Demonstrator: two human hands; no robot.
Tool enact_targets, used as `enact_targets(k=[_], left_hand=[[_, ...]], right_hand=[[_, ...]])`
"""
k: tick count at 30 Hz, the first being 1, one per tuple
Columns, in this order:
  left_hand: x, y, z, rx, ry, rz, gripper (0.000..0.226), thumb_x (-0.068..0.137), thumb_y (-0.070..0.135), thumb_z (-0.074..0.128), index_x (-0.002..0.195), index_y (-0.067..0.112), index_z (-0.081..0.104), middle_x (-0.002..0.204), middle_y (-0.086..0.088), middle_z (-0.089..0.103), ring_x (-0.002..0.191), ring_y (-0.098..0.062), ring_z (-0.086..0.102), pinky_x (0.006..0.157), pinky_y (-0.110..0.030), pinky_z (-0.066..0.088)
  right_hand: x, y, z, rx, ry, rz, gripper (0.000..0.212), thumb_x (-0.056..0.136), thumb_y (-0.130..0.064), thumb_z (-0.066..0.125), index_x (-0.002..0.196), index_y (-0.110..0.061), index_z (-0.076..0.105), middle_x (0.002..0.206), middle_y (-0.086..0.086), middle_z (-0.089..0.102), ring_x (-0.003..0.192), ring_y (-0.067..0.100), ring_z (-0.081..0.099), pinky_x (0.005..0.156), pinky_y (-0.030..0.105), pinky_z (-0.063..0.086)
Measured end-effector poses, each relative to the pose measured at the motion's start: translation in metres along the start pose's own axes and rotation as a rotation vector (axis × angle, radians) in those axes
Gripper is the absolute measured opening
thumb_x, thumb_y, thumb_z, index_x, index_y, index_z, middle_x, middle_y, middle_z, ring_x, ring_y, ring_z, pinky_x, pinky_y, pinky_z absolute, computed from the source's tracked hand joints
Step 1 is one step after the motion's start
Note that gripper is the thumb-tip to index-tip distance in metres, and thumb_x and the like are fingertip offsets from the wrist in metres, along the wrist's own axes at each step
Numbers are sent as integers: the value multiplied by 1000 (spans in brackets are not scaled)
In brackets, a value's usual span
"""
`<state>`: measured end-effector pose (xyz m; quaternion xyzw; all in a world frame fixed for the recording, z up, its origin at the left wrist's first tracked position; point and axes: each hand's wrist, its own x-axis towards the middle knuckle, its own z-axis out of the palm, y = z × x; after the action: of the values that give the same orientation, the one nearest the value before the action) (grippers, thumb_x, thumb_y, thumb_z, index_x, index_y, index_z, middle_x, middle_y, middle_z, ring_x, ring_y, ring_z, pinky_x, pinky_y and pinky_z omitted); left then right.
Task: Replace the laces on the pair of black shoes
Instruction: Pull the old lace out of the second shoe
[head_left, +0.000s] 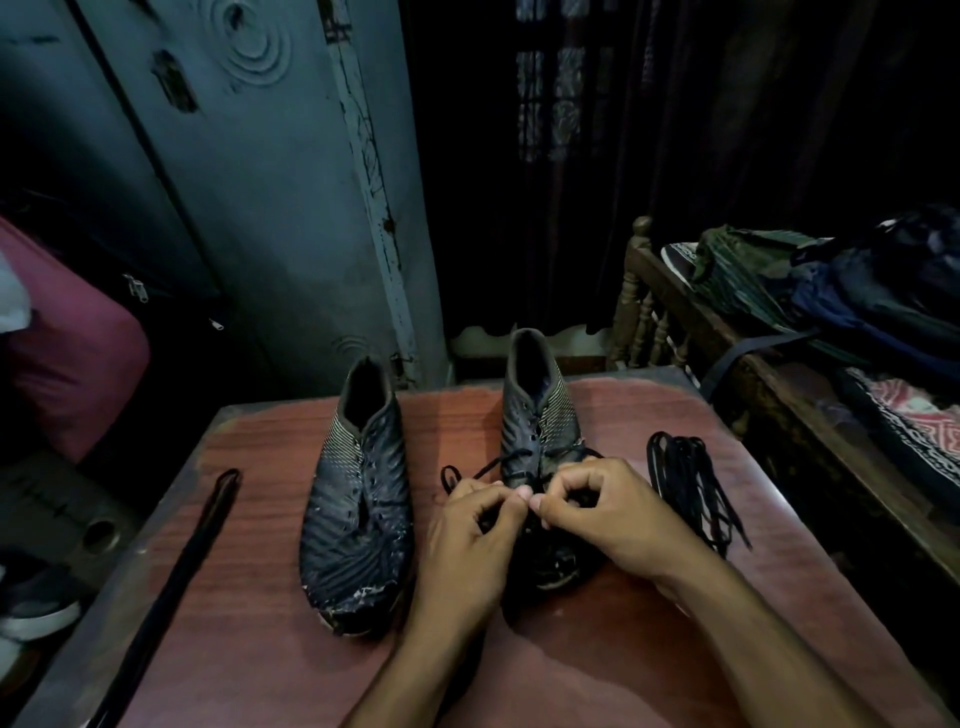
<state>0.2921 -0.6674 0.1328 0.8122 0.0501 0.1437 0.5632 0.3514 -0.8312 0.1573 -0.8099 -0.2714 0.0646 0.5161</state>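
Two black shoes stand on a reddish wooden table (571, 675), toes toward me. The left shoe (358, 499) has bare eyelets with no lace in them. The right shoe (540, 421) has a black lace (493, 465) through its lower eyelets, with a loop trailing to the left. My left hand (467, 545) and my right hand (597, 514) meet over this shoe's forefoot, and each pinches the lace between thumb and fingers. The hands hide the shoe's toe half. A bundle of black laces (691, 488) lies to the right of that shoe.
A long black lace (192, 556) lies stretched along the table's left side. A wooden bed frame (654, 312) with piled clothes and bags stands at the right. A pink bag (67, 353) and a grey cabinet (260, 208) are at the left and behind.
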Motion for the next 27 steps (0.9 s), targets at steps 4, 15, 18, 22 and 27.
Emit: enact_targets(k=[4, 15, 18, 22, 27], left_hand=[[-1, 4, -1, -34, -20, 27, 28, 96, 21, 68, 73, 34, 78, 87, 11, 66, 95, -2, 63, 80, -14, 43], [1, 0, 1, -38, 55, 7, 16, 87, 24, 80, 72, 29, 78, 87, 4, 69, 86, -3, 65, 79, -20, 47], [-1, 1, 0, -44, 47, 35, 16, 85, 31, 79, 70, 27, 73, 84, 4, 67, 85, -6, 64, 77, -18, 44], [-5, 2, -1, -36, -23, 87, 20, 73, 51, 70, 73, 31, 72, 88, 9, 63, 93, -10, 62, 87, -28, 46], [-4, 3, -1, -74, -35, 83, 26, 72, 54, 67, 73, 29, 76, 88, 7, 64, 94, -10, 62, 86, -24, 45]], right_hand=[[0, 0, -4, -6, -42, -16, 34, 91, -23, 76, 58, -25, 68, 60, -9, 55, 64, 8, 48, 63, 24, 39], [0, 5, -2, -16, -100, -76, 30, 84, -43, 70, 60, -26, 67, 64, -6, 52, 68, 9, 48, 67, 29, 38], [1, 6, 4, 72, 40, 7, 36, 93, -38, 71, 62, -22, 65, 62, 8, 51, 61, 10, 44, 62, 33, 38], [5, 5, 13, -22, 121, 33, 35, 94, -37, 71, 66, -16, 67, 67, 16, 59, 60, 12, 49, 61, 41, 43], [6, 5, 11, -7, 120, 60, 32, 93, -25, 73, 64, -13, 66, 59, 12, 54, 58, 9, 43, 57, 35, 37]])
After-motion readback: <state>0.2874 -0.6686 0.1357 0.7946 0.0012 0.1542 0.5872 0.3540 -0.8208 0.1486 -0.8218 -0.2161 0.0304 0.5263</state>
